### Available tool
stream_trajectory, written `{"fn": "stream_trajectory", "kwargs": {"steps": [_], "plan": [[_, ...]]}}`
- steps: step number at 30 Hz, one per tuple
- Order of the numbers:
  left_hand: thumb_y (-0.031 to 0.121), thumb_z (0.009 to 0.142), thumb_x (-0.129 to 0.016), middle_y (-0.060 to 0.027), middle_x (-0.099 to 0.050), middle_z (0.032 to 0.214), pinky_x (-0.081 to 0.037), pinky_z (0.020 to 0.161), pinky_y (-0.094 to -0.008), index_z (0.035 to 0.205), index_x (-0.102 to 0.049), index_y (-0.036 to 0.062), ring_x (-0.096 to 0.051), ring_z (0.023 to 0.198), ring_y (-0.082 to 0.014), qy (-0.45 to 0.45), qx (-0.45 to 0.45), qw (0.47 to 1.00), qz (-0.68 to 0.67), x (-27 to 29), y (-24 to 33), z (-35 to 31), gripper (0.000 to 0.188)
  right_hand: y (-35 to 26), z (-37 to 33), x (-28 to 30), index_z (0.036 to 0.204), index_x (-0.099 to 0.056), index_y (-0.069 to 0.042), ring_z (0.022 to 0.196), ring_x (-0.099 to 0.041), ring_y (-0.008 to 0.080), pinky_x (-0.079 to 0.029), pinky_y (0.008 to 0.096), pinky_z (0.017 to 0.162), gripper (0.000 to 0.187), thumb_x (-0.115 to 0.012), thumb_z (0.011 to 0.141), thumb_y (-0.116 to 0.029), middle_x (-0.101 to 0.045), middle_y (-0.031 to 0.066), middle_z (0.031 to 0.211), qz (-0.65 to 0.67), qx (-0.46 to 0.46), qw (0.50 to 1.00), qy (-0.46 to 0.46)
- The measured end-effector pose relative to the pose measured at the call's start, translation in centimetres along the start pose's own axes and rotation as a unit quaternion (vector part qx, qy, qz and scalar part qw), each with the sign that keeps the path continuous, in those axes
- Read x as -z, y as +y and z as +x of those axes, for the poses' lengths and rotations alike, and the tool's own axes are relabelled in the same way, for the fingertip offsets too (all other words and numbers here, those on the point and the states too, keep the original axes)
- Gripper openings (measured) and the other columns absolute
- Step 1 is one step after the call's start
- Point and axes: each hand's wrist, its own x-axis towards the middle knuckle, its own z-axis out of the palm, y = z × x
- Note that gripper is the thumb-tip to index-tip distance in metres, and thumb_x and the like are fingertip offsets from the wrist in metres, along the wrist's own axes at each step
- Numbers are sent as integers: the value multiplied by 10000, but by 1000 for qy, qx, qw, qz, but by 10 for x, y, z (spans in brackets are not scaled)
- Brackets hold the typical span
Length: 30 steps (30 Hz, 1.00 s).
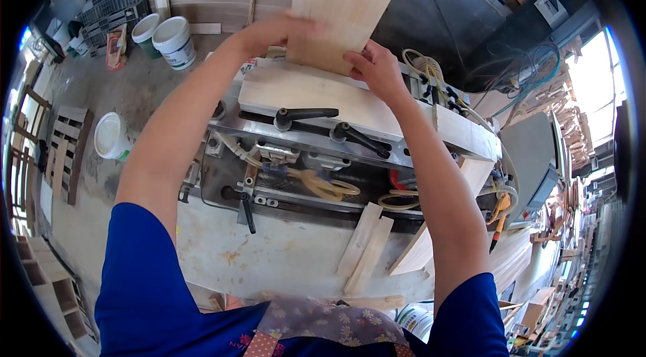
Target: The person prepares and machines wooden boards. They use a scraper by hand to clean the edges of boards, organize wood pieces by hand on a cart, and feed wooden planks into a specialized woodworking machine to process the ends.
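A pale wooden board point(343, 4) stands tilted up at the far side of the machine, above a long light wooden block point(309, 96). My right hand point(379, 69) grips the board's lower right edge, thumb and fingers closed on it. My left hand point(277, 28) is at the board's left edge, its fingers reaching onto the face but smeared by motion. Below the block, two black clamp levers point(306, 116) point(361, 139) sit on the machine's metal rail point(262, 125). The board's bottom edge meets the area behind the block; its exact contact is hard to make out.
Yellowish hoses point(323, 185) and another black lever point(247, 212) are under the rail. Thin wooden strips point(367, 242) lean nearer to me. White buckets point(173, 41) point(112, 136) and a pallet point(67, 148) stand on the floor at left. A grey machine cabinet point(528, 155) is at right.
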Motion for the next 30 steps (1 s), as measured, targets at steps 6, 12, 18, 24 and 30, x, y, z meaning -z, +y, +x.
{"fn": "stream_trajectory", "kwargs": {"steps": [6, 12, 18, 24, 30], "plan": [[661, 842, -542, -36, -662, 1073, -423, 858, -309, 1170, -646, 141, -602, 950, -146, 18, 16, 980, -199, 23, 42, 21, 623, -9, -4, 2, 1141, -633, -50, 628, -596, 161, -484, 316, 649, 334, -669, 873, -245, -637, 87, 715, -9, -32, 999, 5], [642, 798, -585, -35, -656, 1019, -402, 837, -305, 1101, -649, 140, -592, 921, -150, 138, 82, 966, -201, 20, 38, 34, 590, -19, -4, 0, 1091, -628, 12, 666, -526, 79, -500, 249, 638, 226, -649, 916, -130, -598, 22, 783, -17, -30, 999, 1], [527, 848, -579, -52, -712, 974, -473, 830, -376, 1026, -691, 129, -649, 915, -194, 148, 20, 954, -259, -5, 50, 26, 450, -22, -6, 2, 1109, -623, 10, 724, -536, 84, -501, 240, 656, 234, -638, 926, -135, -608, 35, 838, -30, -45, 999, -7], [506, 863, -571, -38, -706, 990, -463, 866, -392, 1034, -691, 128, -640, 942, -186, 168, 29, 958, -230, -4, 41, 35, 432, -20, -4, 6, 1146, -633, -25, 816, -690, 241, -516, 362, 766, 434, -698, 844, -330, -700, 139, 911, -71, -49, 996, -20], [503, 878, -565, -46, -673, 1118, -421, 942, -377, 1134, -657, 116, -597, 1057, -185, 198, -27, 962, -188, -15, 56, 19, 473, -37, -52, 53, 1220, -581, -15, 1132, -607, 315, -477, 421, 945, 729, -793, 700, -480, -616, 189, 1236, -422, 24, 899, -117]]}}
